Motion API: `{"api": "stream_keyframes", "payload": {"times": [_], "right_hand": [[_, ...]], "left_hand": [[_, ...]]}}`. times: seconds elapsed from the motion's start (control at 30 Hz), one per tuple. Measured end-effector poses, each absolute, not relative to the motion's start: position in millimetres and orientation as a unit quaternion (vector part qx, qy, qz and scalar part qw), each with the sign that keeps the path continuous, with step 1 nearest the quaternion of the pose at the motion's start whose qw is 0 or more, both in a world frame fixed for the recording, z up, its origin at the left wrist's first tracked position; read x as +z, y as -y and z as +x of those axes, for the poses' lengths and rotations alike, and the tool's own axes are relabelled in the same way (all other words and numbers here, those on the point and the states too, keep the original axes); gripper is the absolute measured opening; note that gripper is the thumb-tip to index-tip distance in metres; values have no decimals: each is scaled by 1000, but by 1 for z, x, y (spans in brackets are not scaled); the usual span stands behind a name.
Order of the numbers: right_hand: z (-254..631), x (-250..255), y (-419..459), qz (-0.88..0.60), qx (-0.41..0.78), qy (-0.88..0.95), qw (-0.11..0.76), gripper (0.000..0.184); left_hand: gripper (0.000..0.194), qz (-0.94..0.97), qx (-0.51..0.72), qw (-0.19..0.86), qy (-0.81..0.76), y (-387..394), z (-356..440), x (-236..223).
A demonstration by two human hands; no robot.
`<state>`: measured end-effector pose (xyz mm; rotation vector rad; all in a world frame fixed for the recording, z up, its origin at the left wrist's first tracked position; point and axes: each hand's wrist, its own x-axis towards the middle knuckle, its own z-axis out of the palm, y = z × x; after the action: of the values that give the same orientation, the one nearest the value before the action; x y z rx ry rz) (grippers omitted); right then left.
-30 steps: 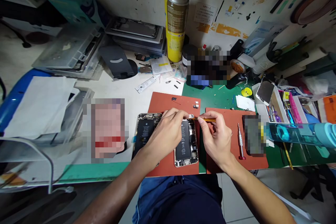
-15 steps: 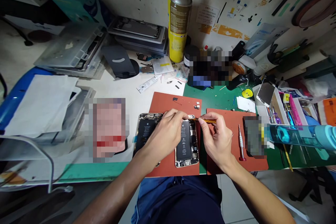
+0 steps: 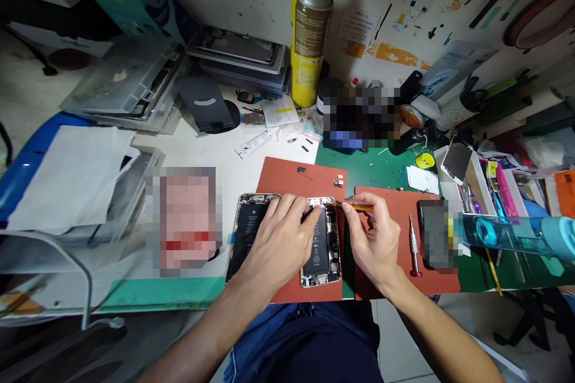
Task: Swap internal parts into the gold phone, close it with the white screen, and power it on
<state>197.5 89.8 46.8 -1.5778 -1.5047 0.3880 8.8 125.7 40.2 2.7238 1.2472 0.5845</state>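
While right fingers (image 3: 371,198) clamp an orange tool (image 3: 362,207), left fingers (image 3: 311,219), grip unclear, have shifted lower over the opened phone (image 3: 320,246)

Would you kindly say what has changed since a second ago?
The left hand has drawn back slightly, uncovering more of the top of the open phone nearer the right hand. That hand still holds the orange tool; the phone stays put.

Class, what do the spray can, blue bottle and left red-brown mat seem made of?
Spray can: probably painted metal; glossy printed body, silvery shoulder.
Blue bottle: likely plastic, smooth and see-through; glass is possible.
Left red-brown mat: perhaps rubber or silicone; flat, matte, little shine.
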Motion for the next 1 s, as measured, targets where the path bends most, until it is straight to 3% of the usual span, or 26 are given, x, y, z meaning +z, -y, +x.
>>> {"api": "stream_keyframes", "payload": {"times": [1.0], "right_hand": [[200, 44, -89, -639, 174, 593, 458, 11]], "left_hand": [[28, 902, 164, 4, -400, -129, 12, 39]]}}
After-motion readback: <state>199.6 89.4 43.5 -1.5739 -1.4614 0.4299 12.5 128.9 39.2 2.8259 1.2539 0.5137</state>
